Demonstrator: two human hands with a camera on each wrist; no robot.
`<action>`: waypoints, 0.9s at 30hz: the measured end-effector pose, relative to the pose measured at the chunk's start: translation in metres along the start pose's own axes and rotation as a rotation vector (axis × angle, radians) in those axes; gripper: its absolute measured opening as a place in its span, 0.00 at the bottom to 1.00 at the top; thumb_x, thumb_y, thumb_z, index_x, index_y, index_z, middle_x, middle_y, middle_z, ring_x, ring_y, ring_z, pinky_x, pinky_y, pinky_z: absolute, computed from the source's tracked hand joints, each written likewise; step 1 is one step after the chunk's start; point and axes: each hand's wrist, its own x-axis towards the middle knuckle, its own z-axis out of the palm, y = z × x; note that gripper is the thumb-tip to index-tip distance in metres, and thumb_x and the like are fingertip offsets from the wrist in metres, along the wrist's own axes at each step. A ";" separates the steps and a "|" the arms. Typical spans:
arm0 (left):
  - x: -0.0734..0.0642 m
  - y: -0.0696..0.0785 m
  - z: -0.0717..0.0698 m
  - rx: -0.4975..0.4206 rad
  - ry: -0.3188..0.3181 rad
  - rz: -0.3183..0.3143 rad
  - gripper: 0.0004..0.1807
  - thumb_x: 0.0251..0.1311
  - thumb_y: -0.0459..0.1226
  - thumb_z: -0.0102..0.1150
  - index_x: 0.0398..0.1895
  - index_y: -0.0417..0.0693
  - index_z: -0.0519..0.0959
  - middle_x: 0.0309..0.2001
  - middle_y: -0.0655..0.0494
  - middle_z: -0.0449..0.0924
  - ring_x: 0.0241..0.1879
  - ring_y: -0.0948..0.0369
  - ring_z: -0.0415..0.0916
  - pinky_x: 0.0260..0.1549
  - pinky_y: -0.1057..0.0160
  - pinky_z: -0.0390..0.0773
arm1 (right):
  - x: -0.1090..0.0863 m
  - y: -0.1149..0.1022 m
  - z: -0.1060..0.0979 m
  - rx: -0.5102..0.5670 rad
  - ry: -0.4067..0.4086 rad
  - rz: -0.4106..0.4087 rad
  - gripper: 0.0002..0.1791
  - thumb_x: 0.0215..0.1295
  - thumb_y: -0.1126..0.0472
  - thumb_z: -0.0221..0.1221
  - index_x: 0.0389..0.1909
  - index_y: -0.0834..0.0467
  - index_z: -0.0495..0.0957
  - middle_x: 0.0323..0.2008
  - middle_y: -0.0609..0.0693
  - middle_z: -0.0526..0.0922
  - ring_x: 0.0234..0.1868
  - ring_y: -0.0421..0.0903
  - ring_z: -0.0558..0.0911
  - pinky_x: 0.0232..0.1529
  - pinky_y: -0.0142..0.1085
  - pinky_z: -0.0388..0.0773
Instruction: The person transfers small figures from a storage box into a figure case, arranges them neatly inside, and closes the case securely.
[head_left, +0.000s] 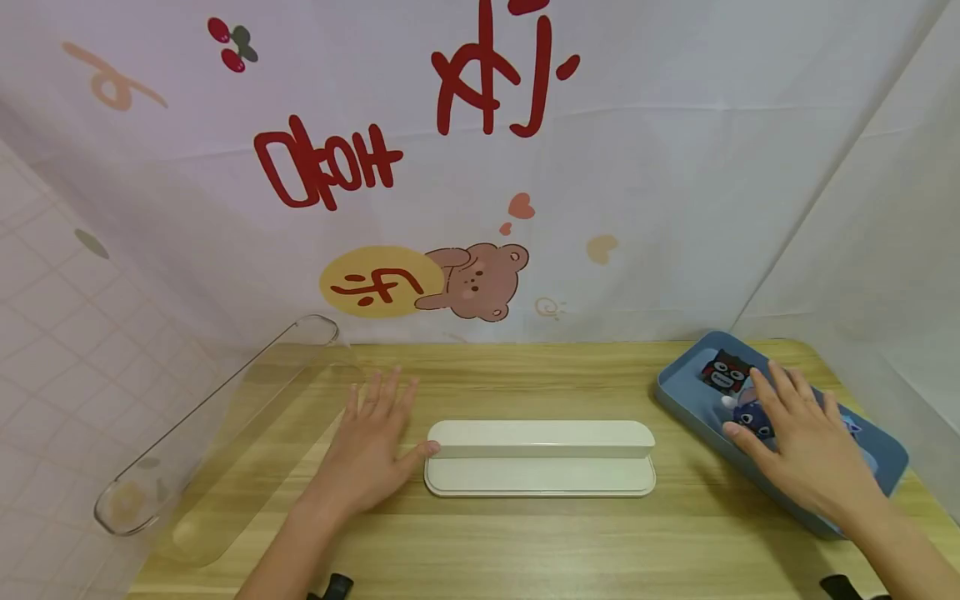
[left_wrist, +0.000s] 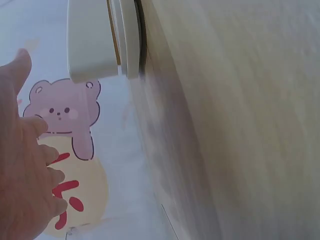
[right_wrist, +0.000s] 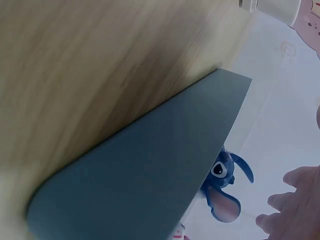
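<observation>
A printed white cloth rises behind the wooden tabletop, its foot meeting the table's far edge. Along the left side slants a transparent bin; on the right, slanting the opposite way, a blue tray sits near the right edge. Bare wood runs between the two, broad behind and in front of the long cream case in the middle, narrowing to a strip between its right end and the tray.

The left hand hovers between bin and case, fingers extended and spread, holding nothing. The right hand hovers over the tray, fingers extended and apart, also without a hold. In the tray lie a blue figure, partly covered by that hand, and a black-and-red piece with a face.

From the head, the left thumb seems to meet the case's end; the left wrist view shows cloth between them, so they are apart. The right wrist view adds the tray's outer wall, the figure's eye and ears above the rim, and a gap between figure and fingertips.
</observation>
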 end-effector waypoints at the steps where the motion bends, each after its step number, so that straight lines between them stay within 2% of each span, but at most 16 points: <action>1: 0.000 0.001 0.001 0.001 -0.002 0.006 0.52 0.69 0.65 0.57 0.84 0.45 0.55 0.84 0.43 0.41 0.83 0.42 0.35 0.77 0.32 0.38 | 0.000 0.001 0.000 -0.001 -0.004 0.004 0.50 0.77 0.42 0.58 0.83 0.66 0.44 0.82 0.70 0.38 0.82 0.67 0.34 0.73 0.69 0.21; 8: 0.003 0.011 0.003 -0.014 -0.036 0.016 0.61 0.58 0.70 0.65 0.84 0.46 0.54 0.85 0.44 0.39 0.83 0.42 0.38 0.77 0.34 0.37 | 0.000 0.005 -0.002 -0.021 -0.014 0.043 0.51 0.77 0.41 0.58 0.83 0.67 0.44 0.82 0.70 0.36 0.81 0.68 0.34 0.73 0.68 0.20; 13: 0.004 0.017 0.005 -0.022 -0.045 0.050 0.67 0.48 0.72 0.71 0.84 0.45 0.57 0.84 0.42 0.42 0.82 0.41 0.43 0.77 0.34 0.42 | 0.001 0.008 -0.002 -0.021 -0.007 0.068 0.53 0.74 0.40 0.60 0.82 0.69 0.47 0.82 0.71 0.39 0.80 0.72 0.40 0.74 0.70 0.24; 17: 0.003 0.018 0.008 -0.029 -0.058 0.086 0.69 0.43 0.73 0.73 0.83 0.46 0.58 0.84 0.42 0.44 0.82 0.41 0.44 0.77 0.33 0.45 | 0.002 0.011 0.000 -0.024 0.007 0.075 0.55 0.71 0.38 0.63 0.80 0.72 0.51 0.80 0.73 0.45 0.77 0.76 0.49 0.73 0.72 0.29; 22: 0.004 0.021 0.012 -0.055 -0.076 0.103 0.70 0.37 0.71 0.78 0.82 0.47 0.61 0.83 0.41 0.50 0.81 0.42 0.46 0.77 0.35 0.45 | 0.004 0.015 0.002 -0.029 0.014 0.091 0.56 0.67 0.37 0.67 0.77 0.74 0.57 0.75 0.77 0.57 0.69 0.79 0.62 0.70 0.77 0.44; 25: 0.004 0.022 0.013 -0.064 -0.088 0.111 0.70 0.35 0.69 0.80 0.81 0.45 0.63 0.81 0.39 0.55 0.80 0.41 0.51 0.77 0.36 0.47 | 0.006 0.017 0.003 -0.029 0.012 0.098 0.55 0.65 0.37 0.68 0.74 0.75 0.61 0.71 0.78 0.63 0.65 0.79 0.65 0.68 0.78 0.49; 27: 0.005 0.023 0.014 -0.065 -0.093 0.114 0.70 0.34 0.68 0.81 0.81 0.45 0.63 0.80 0.39 0.58 0.79 0.41 0.54 0.77 0.37 0.50 | 0.006 0.019 0.003 -0.026 0.006 0.101 0.54 0.64 0.37 0.69 0.73 0.75 0.62 0.69 0.78 0.65 0.65 0.80 0.66 0.68 0.78 0.48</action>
